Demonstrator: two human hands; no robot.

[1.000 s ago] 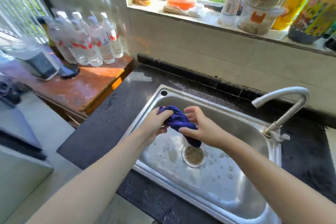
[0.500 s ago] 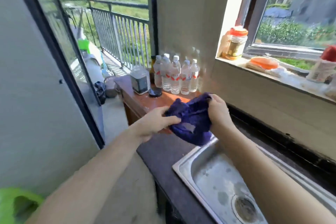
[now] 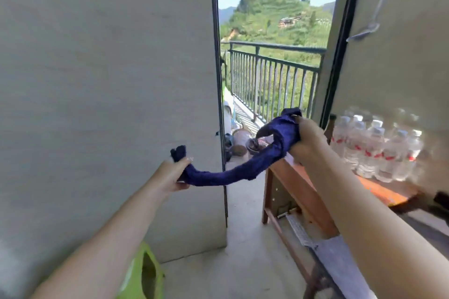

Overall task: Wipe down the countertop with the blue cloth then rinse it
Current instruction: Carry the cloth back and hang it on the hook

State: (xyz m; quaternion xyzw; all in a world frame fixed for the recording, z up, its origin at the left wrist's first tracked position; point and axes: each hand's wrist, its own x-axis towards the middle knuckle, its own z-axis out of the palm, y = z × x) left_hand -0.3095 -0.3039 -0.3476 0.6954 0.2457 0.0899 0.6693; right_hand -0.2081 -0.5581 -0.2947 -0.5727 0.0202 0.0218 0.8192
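- Blue cloth [image 3: 233, 172]: twisted into a rope, held in the air between both hands. Not touching any surface.
- Left hand [image 3: 173, 172]: fingers curled round the lower-left end of the cloth; a short dark tuft sticks up above the fist.
- Right hand [image 3: 307, 138]: fingers closed round the upper-right end, where the fabric bunches into a thick wad.
- Long axis of the cloth: runs from lower left to upper right, sagging slightly in the middle. Right end sits higher and farther from the camera than the left end.
- Both hands are at the ends, so neither is nearer the cloth; each already has it. The hands are well apart, with the cloth spanning the gap.
- Surroundings: wooden table [image 3: 379, 189] just beside and below the right hand, carrying water bottles [image 3: 379, 148]. Open doorway ahead gives onto a balcony railing [image 3: 272, 75]. Pale wall [image 3: 104, 80] behind the left hand. Green plastic item [image 3: 143, 272] low on the floor, identity unclear.
- Sink and countertop: not in view here.
- Judgement: the twisted shape suggests wringing or shaking out, a late step of the task. Cannot tell whether the cloth is dripping.
- Judgement: the next move turns on that diagonal axis; opposite rotation at the two ends would tighten it, and pulling the hands apart would straighten the sag.
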